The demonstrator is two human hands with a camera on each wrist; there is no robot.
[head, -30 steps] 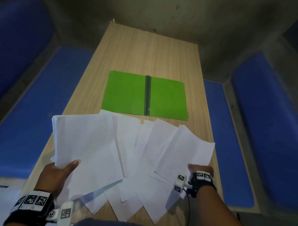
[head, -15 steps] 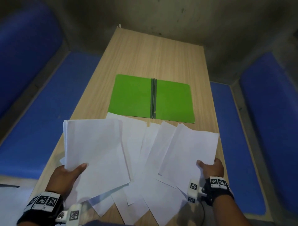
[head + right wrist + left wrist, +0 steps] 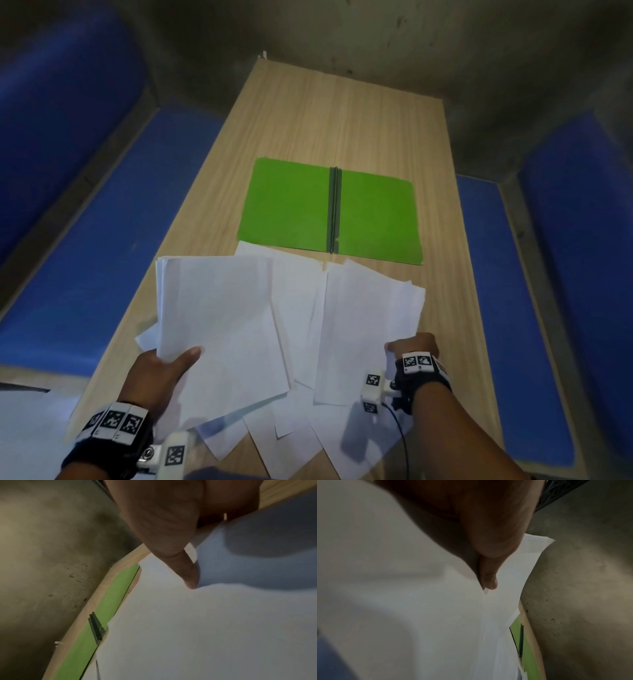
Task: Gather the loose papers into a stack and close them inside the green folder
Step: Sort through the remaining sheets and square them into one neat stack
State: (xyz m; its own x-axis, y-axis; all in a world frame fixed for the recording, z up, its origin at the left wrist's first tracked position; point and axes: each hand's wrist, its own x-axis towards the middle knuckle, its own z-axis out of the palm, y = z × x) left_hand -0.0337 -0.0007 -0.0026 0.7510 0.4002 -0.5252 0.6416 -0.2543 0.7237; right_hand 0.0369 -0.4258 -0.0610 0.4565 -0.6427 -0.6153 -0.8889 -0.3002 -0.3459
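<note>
Your left hand (image 3: 156, 371) grips a sheaf of white papers (image 3: 219, 325) at its near corner, thumb (image 3: 186, 356) pressed flat on the top sheet and the other fingers hidden beneath it. The left wrist view shows that thumb (image 3: 488, 577) lying along the paper (image 3: 419, 601), the sheaf's far corner lifted above the surface. Your right hand (image 3: 414, 346) pinches the near right corner of a second bunch of sheets (image 3: 366, 318), thumb on top; from the right wrist, the thumb (image 3: 187, 573) presses down on the white sheet (image 3: 188, 628), and the remaining fingers cannot be made out. Both hands are narrowed onto paper.

Between the two held bunches, more loose sheets (image 3: 294, 308) lie fanned and overlapping on the wooden surface (image 3: 342, 113), some reaching past its near edge toward you. The green folder (image 3: 291, 202) lies open and flat just beyond the papers, in the middle of the surface, its dark spine clip (image 3: 334, 209) running down the centre. The farthest sheet's edge touches or slightly overlaps the folder's near edge. Both wrist views catch a strip of the folder, (image 3: 529, 660) and (image 3: 96, 622), past the paper. Blue cushioned benches (image 3: 113, 240) flank the surface on both sides.
</note>
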